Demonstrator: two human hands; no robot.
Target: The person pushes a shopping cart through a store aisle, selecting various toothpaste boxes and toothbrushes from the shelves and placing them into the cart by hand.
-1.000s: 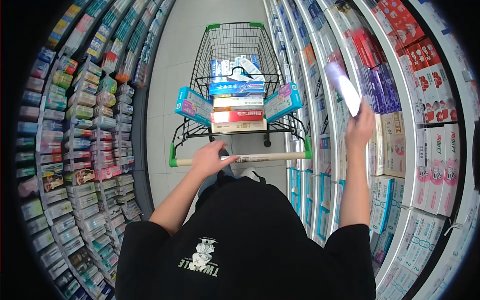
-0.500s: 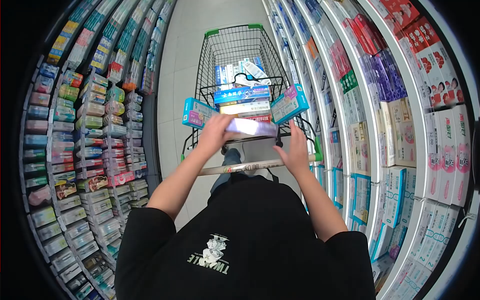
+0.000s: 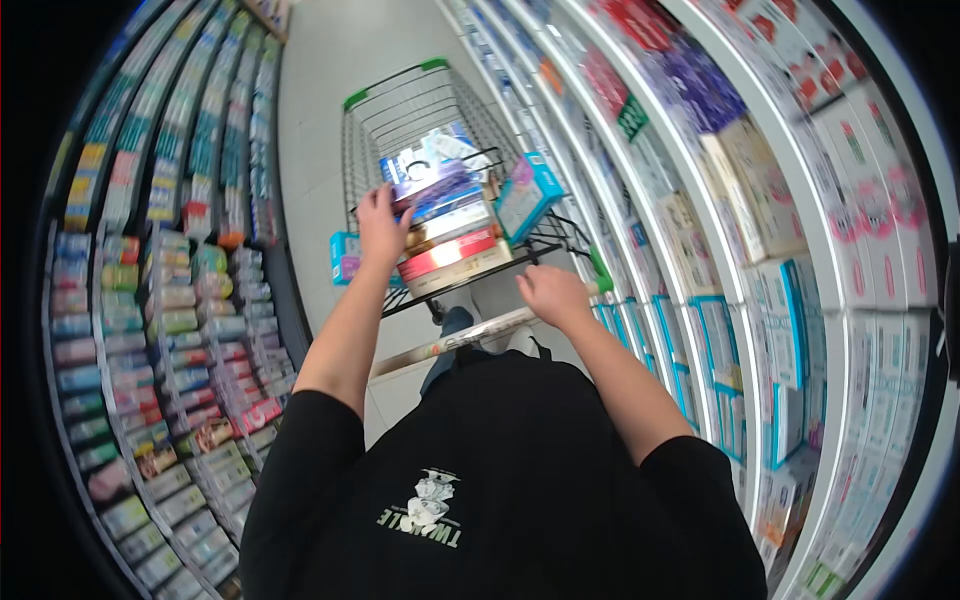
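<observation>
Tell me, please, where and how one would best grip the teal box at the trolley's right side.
Grip the teal box probably by its upper end, from above, with the right hand, pinching across its thickness: it sits tilted, that end clear of the stacked boxes.

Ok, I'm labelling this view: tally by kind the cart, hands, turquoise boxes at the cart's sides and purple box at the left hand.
Shopping cart: 1
Hands (left hand, right hand): 2
Turquoise side boxes: 2
Purple box: 1
Total: 6

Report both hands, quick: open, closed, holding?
Left hand: at one end of the shiny purple rectangular carton; whether gripping cannot be told.
Right hand: closed over the pale cylindrical cart handle.
</observation>
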